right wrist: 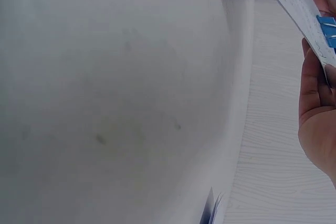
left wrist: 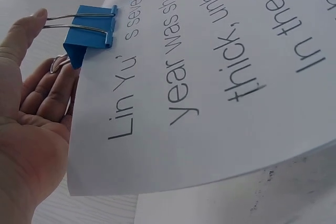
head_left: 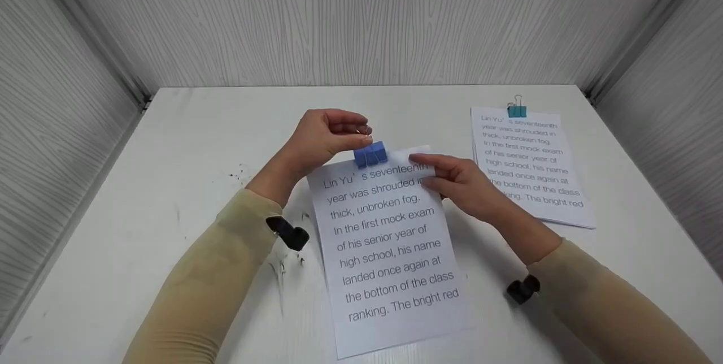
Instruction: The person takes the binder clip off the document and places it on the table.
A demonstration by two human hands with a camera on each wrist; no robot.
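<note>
A blue binder clip (head_left: 370, 155) sits on the top edge of a printed paper stack (head_left: 390, 256), with its jaws over the sheets. My left hand (head_left: 325, 137) holds the clip by its wire handles. In the left wrist view, the thumb (left wrist: 23, 35) is at the end of the front handle, and curled fingers are at the rear handle behind. At the stack's upper right edge, my right hand (head_left: 466, 189) pinches the sheets, thumb on the printed face and some fingers hidden behind. The stack's upper part is raised off the table in the right wrist view.
To the right on the white table (head_left: 169, 194) lies a second printed stack (head_left: 528, 166), with a teal binder clip (head_left: 517, 111) at its top edge. Wood-grain panels (head_left: 361, 25) enclose the back and sides. Dark marks spot the tabletop left of the paper.
</note>
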